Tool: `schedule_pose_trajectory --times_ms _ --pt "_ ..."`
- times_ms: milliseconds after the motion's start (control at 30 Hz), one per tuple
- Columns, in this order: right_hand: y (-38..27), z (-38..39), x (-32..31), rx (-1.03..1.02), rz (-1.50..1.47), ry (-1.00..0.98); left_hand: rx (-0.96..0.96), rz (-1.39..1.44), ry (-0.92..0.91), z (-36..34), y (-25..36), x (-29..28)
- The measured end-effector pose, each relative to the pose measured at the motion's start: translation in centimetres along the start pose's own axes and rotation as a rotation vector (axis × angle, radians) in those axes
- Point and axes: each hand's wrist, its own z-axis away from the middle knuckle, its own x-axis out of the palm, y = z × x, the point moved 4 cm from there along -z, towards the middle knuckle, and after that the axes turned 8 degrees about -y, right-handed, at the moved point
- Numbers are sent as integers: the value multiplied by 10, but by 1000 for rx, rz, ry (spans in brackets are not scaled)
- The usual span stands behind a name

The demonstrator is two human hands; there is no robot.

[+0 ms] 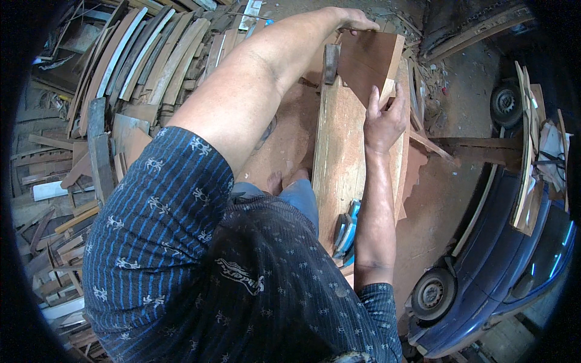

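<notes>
A brown wooden board (365, 59) with a thick pale edge stands tilted at the far end of a long wooden workbench (339, 133). My left hand (357, 21) reaches across to its far top edge and grips it there; some of its fingers are hidden behind. Lower down, my right hand (386, 124) holds the near corner, thumb and fingers on either side of the pale edge. A small dark wooden block (331, 63) stands upright on the bench, just left of the board. Beside my right forearm rests a blue power tool (346, 228), its kind partly hidden.
Stacked planks and offcuts (139, 54) fill the left side. A dark blue car (490, 254) is parked at the right, with boards (528, 175) leaning by it. Reddish sawdust covers the floor (448, 115), and a loose wooden strip (433, 147) sticks out from the bench's right.
</notes>
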Motion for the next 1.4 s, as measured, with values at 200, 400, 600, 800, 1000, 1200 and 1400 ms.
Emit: schedule_pose_trajectory --times_ms 200,400,600,800,1000,1200,1400 --pt "-3 0 -2 36 -37 -56 32 5 -69 -6 -1 1" --pt "-5 1 -1 32 -54 -43 9 20 -25 -13 -10 3" --pt "-6 2 -4 65 -70 -86 -1 12 -52 1 2 2" --pt "-2 23 -11 69 -87 -101 -63 504 -20 36 20 39" --pt "28 128 -11 296 -78 -334 92 736 -63 65 -77 85" --pt "66 294 12 664 15 -709 -131 680 171 255 -175 100" --pt "67 318 40 681 -77 -688 -554 1003 152 404 -297 193"
